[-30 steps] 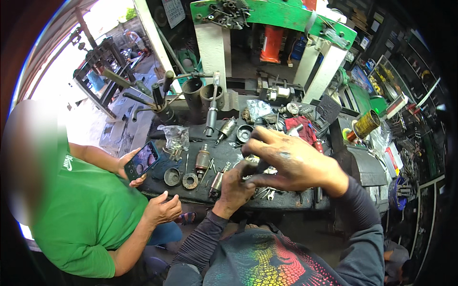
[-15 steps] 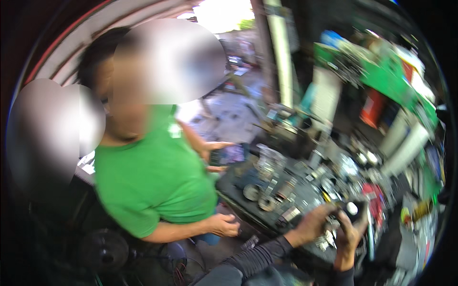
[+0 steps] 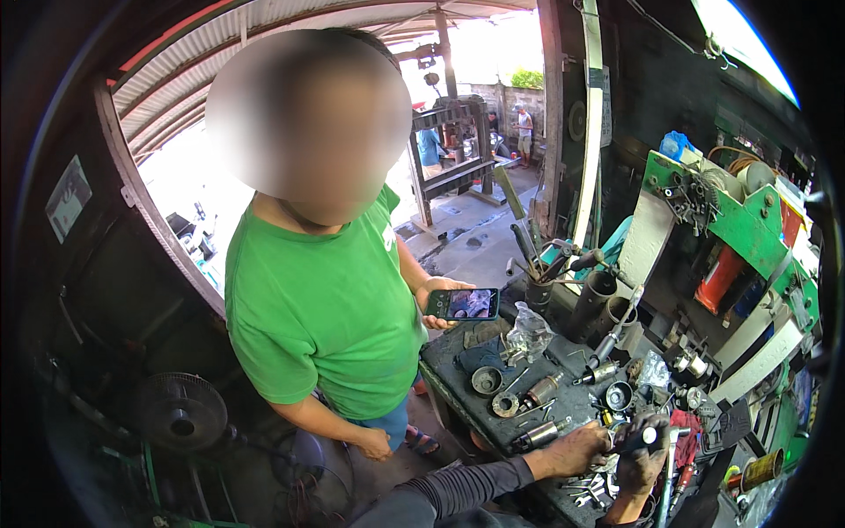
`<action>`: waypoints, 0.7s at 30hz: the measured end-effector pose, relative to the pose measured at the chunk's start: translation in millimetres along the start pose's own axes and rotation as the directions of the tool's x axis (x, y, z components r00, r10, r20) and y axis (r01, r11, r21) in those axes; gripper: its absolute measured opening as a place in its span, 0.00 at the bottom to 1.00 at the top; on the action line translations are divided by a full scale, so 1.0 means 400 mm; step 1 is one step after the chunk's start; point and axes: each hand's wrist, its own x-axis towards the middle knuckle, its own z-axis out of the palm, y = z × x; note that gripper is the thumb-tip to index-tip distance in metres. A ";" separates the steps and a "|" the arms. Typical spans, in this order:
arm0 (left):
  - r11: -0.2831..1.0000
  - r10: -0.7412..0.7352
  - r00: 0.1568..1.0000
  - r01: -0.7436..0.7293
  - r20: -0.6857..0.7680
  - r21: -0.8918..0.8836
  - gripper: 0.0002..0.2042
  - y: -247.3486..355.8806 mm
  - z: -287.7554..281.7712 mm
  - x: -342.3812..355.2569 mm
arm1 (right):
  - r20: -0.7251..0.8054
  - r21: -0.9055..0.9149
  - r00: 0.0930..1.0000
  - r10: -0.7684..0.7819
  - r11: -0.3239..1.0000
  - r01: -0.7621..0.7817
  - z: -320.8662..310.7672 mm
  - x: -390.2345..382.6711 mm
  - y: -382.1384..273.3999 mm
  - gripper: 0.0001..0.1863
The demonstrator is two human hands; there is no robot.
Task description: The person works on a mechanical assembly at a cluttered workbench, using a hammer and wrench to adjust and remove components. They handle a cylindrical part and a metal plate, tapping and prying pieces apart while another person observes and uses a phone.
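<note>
At the lower right, my left hand (image 3: 579,450) has its fingers curled on something small that I cannot make out. Beside it, my right hand (image 3: 639,465) grips a dark part (image 3: 639,432) with a round pale spot on it. Below them lie several wrenches (image 3: 590,486); a red cloth (image 3: 687,425) is to the right. On the black bench (image 3: 458,378) nearby are motor armatures (image 3: 540,392), a ring-shaped part (image 3: 505,405), small metal cups (image 3: 487,379) and a plastic bag (image 3: 528,333).
A person in a green shirt (image 3: 326,317) stands at the left holding a phone (image 3: 462,304). A fan (image 3: 180,414) is behind them. Tools in metal tubes (image 3: 591,304) stand at the bench's back, near a green steel press (image 3: 748,207). More people (image 3: 524,132) are outside the doorway.
My view has swung left and up, bringing the person in green to the middle and my hands to the lower right. The person's free hand has dropped lower.
</note>
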 end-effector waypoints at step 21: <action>0.874 0.145 0.956 -0.244 0.253 0.421 0.20 0.012 -0.016 0.018 | -0.162 0.114 0.982 -0.099 0.986 0.118 -0.047 0.055 -0.132 0.38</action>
